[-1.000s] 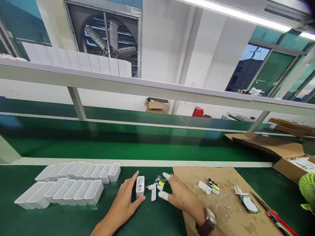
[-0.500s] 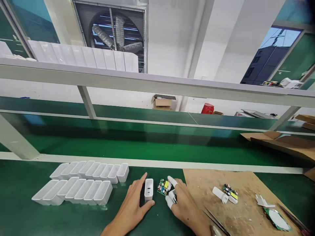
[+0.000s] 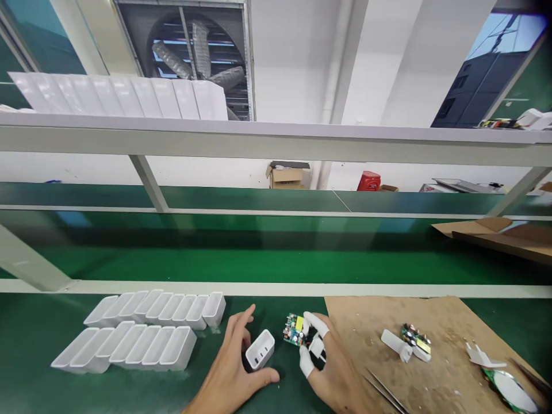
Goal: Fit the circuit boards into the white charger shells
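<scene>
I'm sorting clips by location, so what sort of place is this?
Probably an electronics workshop: there's a circuit board at the right hand, rows of white cases and a large wall fan.

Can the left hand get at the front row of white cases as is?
Likely yes: no object shows between the left hand and the front row. The charger sits between its thumb and fingers, though, so it may need to leave that first.

White casing [image 3: 260, 349], tilted, near green circuit board [image 3: 293, 331]
</scene>
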A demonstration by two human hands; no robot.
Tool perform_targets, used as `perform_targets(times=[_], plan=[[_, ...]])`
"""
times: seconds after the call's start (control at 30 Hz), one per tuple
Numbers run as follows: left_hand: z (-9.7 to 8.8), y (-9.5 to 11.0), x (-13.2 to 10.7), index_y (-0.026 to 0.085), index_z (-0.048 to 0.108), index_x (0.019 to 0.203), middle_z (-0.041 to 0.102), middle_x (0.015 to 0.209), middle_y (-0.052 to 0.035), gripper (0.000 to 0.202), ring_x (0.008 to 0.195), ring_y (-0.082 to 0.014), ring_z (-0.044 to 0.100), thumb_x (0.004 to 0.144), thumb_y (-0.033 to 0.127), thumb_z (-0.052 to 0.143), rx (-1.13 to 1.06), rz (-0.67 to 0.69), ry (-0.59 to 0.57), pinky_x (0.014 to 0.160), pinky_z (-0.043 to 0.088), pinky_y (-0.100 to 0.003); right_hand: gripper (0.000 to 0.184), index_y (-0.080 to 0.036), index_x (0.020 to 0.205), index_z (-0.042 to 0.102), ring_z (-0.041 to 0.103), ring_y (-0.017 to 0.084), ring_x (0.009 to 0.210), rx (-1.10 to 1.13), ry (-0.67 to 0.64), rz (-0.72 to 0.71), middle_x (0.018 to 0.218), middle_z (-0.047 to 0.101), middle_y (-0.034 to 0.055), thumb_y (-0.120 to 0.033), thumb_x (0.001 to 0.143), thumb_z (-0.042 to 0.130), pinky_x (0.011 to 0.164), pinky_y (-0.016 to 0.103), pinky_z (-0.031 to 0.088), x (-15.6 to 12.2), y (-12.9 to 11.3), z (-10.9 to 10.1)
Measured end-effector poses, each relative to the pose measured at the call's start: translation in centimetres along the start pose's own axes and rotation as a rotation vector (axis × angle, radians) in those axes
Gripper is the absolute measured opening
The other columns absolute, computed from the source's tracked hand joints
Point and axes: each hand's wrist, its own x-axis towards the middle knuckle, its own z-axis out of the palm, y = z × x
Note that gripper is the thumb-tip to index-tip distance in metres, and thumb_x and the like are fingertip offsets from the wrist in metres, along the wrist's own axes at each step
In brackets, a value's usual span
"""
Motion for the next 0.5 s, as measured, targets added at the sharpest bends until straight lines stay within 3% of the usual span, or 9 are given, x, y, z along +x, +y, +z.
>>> perform_targets(times=[0.07,0.1,0.2,0.27,0.37,0.5], plan=[[-0.5,0.3,-0.3,0.04,0.025,0.162,0.051,0.144,-0.0088,0.128,0.088,-0.0191,0.061,0.058,0.038,0.1,-0.054,0.008,-0.138,0.084,0.059,-0.036,0.055,-0.025,0.146,0.044,0.072,0.022,0.115,0.09,-0.007,0.049,0.139,0.058,0.0126,-0.015,0.093,0.051,0.092,0.034,0.067,0.1,0.2,-0.2],[-0.6,0.6,-0.3,0.04,0.03,0.161,0.056,0.141,-0.0083,0.126,0.087,-0.0194,0.061,0.057,0.038,0.1,-0.065,-0.007,-0.213,0.084,0.059,-0.036,0.055,-0.025,0.145,0.045,0.072,0.021,0.114,0.12,-0.011,0.06,0.139,0.058,0.0122,-0.014,0.092,0.053,0.092,0.032,0.067,0.1,0.1,-0.3],[-0.5,1.4,-0.2,0.034,0.057,0.146,0.071,0.107,-0.0033,0.088,0.087,-0.0228,0.064,0.066,0.032,0.094,-0.03,-0.068,-0.339,0.086,0.059,-0.038,0.053,-0.026,0.141,0.048,0.072,0.02,0.112,0.14,0.013,0.022,0.135,0.059,0.0109,-0.012,0.091,0.055,0.09,0.03,0.066,0.4,-0.5,-0.8],[-0.1,1.9,-0.1,0.034,0.064,0.139,0.072,0.108,-0.0041,0.068,0.101,-0.027,0.065,0.074,0.026,0.087,-0.007,-0.019,-0.262,0.096,0.057,-0.042,0.053,-0.026,0.141,0.049,0.07,0.021,0.113,0.133,0.058,-0.06,0.133,0.059,0.0115,-0.01,0.091,0.054,0.091,0.031,0.065,0.5,-1.2,-1.2],[0.4,2.2,0.1,0.036,0.054,0.15,0.062,0.139,-0.0078,0.068,0.13,-0.029,0.057,0.087,0.023,0.074,-0.014,0.107,-0.097,0.116,0.047,-0.047,0.057,-0.022,0.148,0.046,0.065,0.024,0.122,0.124,0.074,-0.231,0.135,0.057,0.0149,-0.008,0.093,0.053,0.097,0.034,0.062,0.4,-2.4,-1.7],[0.5,1.5,-0.2,0.036,0.042,0.158,0.052,0.151,-0.0096,0.068,0.139,-0.0263,0.054,0.095,0.023,0.064,-0.05,0.136,-0.089,0.122,0.042,-0.045,0.066,-0.015,0.154,0.039,0.064,0.027,0.121,0.041,0.014,-0.413,0.134,0.061,0.0182,-0.004,0.091,0.052,0.099,0.042,0.061,0.3,-3.7,-1.9]])
